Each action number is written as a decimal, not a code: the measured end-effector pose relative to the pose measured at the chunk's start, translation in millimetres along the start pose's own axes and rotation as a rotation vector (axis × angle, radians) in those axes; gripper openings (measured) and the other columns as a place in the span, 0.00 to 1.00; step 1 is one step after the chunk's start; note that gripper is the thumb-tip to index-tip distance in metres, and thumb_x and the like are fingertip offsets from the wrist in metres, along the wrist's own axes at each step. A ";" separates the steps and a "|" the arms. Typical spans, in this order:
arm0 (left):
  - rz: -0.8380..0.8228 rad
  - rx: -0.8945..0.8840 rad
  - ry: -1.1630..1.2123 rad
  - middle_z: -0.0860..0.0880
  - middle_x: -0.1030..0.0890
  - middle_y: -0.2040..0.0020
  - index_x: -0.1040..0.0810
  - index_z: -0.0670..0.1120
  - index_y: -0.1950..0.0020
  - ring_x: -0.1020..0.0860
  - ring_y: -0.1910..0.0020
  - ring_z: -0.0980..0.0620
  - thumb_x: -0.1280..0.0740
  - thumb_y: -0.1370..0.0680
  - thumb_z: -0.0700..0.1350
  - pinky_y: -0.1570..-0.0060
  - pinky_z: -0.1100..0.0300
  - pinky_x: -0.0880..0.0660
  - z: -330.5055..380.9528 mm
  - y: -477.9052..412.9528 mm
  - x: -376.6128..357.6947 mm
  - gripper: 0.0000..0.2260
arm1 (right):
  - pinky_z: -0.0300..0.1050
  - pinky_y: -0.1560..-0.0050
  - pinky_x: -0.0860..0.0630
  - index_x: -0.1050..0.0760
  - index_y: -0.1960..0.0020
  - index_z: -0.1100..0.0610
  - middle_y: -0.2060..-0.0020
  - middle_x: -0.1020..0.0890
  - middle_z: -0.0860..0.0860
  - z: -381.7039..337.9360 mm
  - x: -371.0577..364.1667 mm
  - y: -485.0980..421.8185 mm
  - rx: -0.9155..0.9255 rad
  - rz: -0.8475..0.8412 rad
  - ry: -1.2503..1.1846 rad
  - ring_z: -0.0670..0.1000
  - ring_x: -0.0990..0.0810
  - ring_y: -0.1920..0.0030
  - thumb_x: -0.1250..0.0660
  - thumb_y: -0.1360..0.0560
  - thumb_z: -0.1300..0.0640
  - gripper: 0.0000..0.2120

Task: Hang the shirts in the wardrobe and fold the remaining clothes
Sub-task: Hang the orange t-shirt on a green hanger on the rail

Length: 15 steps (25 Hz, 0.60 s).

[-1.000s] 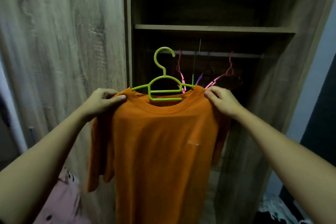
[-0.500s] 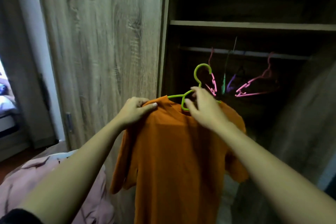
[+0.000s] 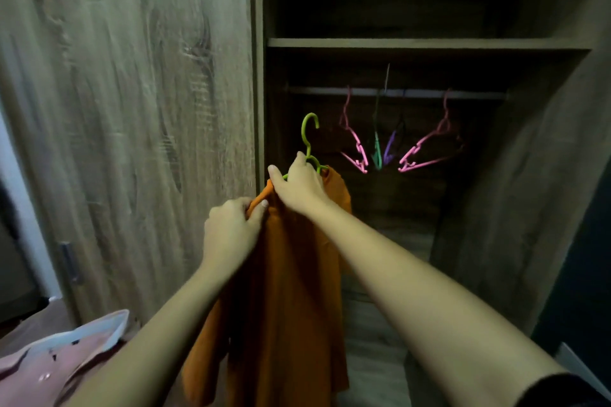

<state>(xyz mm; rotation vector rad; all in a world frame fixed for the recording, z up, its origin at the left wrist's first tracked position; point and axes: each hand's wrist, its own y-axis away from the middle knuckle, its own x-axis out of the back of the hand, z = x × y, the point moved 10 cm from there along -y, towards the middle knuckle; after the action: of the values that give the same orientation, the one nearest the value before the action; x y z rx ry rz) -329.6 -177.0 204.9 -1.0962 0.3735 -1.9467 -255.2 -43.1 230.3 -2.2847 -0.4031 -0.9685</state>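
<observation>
Your right hand (image 3: pixel 302 187) grips the green hanger (image 3: pixel 310 139) at its neck; your left hand (image 3: pixel 231 230) pinches the orange shirt (image 3: pixel 294 307) at the shoulder. It hangs below the rail (image 3: pixel 396 92), not yet hooked. Pink clothing (image 3: pixel 56 363) near left remains unfolded.

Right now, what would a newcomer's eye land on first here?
The orange shirt hangs in the middle of the view on a green hanger, whose hook is below the rod and not yet on it. The right hand grips the hanger's neck, and the left hand pinches the shirt's shoulder. Behind, in the dark wardrobe, empty pink hangers dangle from the rod.
</observation>
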 end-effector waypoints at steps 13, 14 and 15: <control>-0.455 -0.045 0.439 0.43 0.24 0.66 0.46 0.53 0.23 0.24 0.69 0.48 0.33 0.26 0.41 0.61 0.51 0.22 55.5 -53.6 -154.6 0.35 | 0.39 0.52 0.30 0.41 0.27 0.63 0.36 0.27 0.61 70.3 20.2 -130.7 0.078 -0.152 -0.013 0.57 0.24 0.42 0.45 0.21 0.60 0.24; -0.450 -0.039 0.451 0.45 0.26 0.67 0.47 0.53 0.23 0.25 0.69 0.50 0.33 0.25 0.41 0.61 0.50 0.22 59.5 -65.8 -161.6 0.35 | 0.39 0.52 0.30 0.38 0.28 0.63 0.36 0.27 0.61 71.6 22.0 -145.1 0.095 -0.156 -0.017 0.56 0.23 0.43 0.45 0.21 0.60 0.22; -0.447 -0.034 0.459 0.47 0.26 0.67 0.47 0.52 0.23 0.25 0.69 0.51 0.33 0.25 0.41 0.61 0.51 0.23 62.5 -79.0 -166.5 0.35 | 0.38 0.53 0.29 0.34 0.30 0.62 0.39 0.25 0.60 71.9 24.4 -159.0 0.104 -0.152 -0.025 0.54 0.22 0.47 0.45 0.21 0.60 0.20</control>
<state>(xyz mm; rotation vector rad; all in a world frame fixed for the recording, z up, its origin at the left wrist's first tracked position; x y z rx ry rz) -278.4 10.5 195.9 -0.7871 0.4327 -2.6067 -277.5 125.6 276.2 -2.1989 -0.6309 -0.9706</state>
